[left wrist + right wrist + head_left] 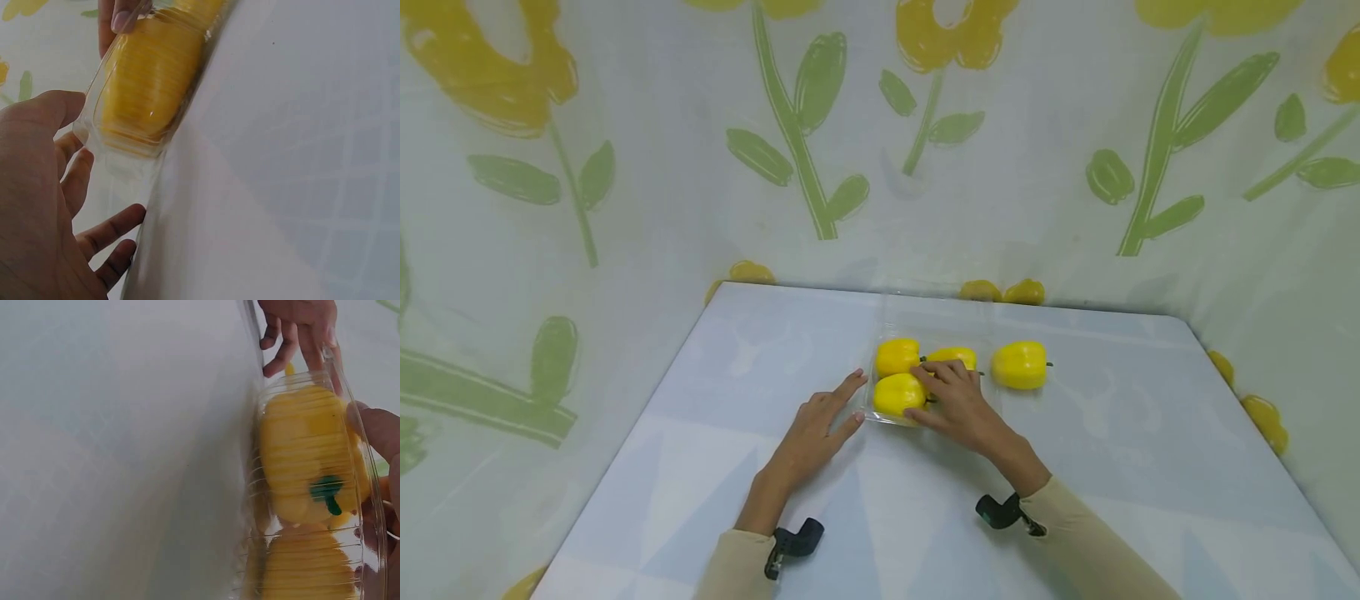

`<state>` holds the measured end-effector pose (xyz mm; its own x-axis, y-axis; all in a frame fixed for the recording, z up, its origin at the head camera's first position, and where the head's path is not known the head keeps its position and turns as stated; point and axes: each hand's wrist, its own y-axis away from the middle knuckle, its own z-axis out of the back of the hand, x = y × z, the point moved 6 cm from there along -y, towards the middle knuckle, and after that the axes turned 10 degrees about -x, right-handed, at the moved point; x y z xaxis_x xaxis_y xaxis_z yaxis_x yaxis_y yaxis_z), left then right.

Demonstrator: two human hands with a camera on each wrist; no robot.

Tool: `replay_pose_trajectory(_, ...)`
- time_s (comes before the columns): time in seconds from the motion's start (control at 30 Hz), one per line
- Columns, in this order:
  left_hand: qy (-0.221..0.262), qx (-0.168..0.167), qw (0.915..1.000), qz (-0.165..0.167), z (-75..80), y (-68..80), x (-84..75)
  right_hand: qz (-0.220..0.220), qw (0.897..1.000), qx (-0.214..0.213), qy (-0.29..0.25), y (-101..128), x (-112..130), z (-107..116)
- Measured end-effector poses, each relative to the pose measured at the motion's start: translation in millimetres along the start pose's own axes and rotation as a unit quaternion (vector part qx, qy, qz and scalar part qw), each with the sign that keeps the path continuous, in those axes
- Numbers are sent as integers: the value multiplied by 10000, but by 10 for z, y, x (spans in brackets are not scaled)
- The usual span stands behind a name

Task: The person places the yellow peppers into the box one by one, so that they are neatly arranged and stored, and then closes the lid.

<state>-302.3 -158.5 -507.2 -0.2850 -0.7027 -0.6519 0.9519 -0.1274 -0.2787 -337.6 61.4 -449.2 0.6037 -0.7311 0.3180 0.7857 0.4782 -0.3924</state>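
Observation:
A clear plastic clamshell box [887, 418] lies on the table with its lid [936, 315] folded back. Inside are yellow bell peppers: one at the back left [897, 357], one at the back right [951, 357] and one at the front left [898, 395]. My right hand [958, 404] reaches in over the front right, fingers curved around a bell pepper [309, 569] mostly hidden beneath it; the thumb is at the front rim. At the box's left side my left hand [812, 429] has its fingers spread, thumb [65, 106] touching the rim's corner.
Another yellow bell pepper [1019, 365] lies on the table just right of the box. A white cloth [1030, 183] printed with yellow flowers hangs behind and around the table [737, 358]. The lid reaches near the table's back edge.

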Motion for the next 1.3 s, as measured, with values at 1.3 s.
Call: replay_pose_trajectory(1.3, 141, -10, 9999, -39, -3, 4, -19, -799, 9931, -804, 295, 231, -1027, 756)
